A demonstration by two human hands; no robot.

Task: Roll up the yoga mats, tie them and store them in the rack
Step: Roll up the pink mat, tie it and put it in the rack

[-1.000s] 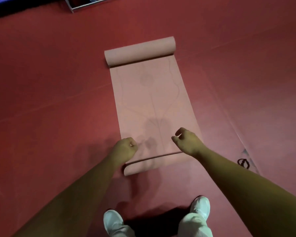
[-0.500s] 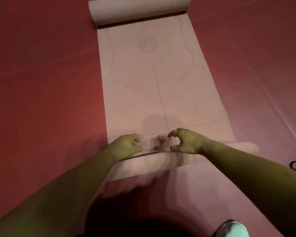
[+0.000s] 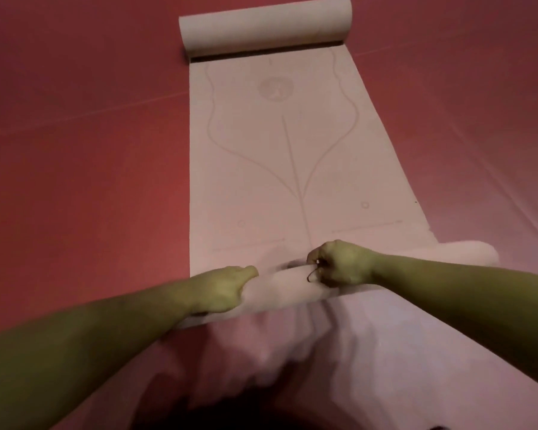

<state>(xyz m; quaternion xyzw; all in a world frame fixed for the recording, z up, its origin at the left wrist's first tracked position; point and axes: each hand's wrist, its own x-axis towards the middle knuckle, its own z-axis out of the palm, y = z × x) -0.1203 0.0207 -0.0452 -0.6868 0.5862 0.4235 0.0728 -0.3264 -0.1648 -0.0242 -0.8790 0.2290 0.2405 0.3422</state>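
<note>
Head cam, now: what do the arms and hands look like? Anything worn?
Bare arms: left forearm and right forearm show no sleeves, watch or wristbands to the frame edge. Ungloved left hand and right hand; too blurry to rule out rings.

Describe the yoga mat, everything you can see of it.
The yoga mat is pale pink, matte and foam-like, with faint printed lines: a centre stripe, curved outlines and a round emblem. Its middle lies flat on the red floor, running away from the camera. The far roll is a neat tube. The near roll is blurred at its right tip. The left hand and right hand grip it.
</note>
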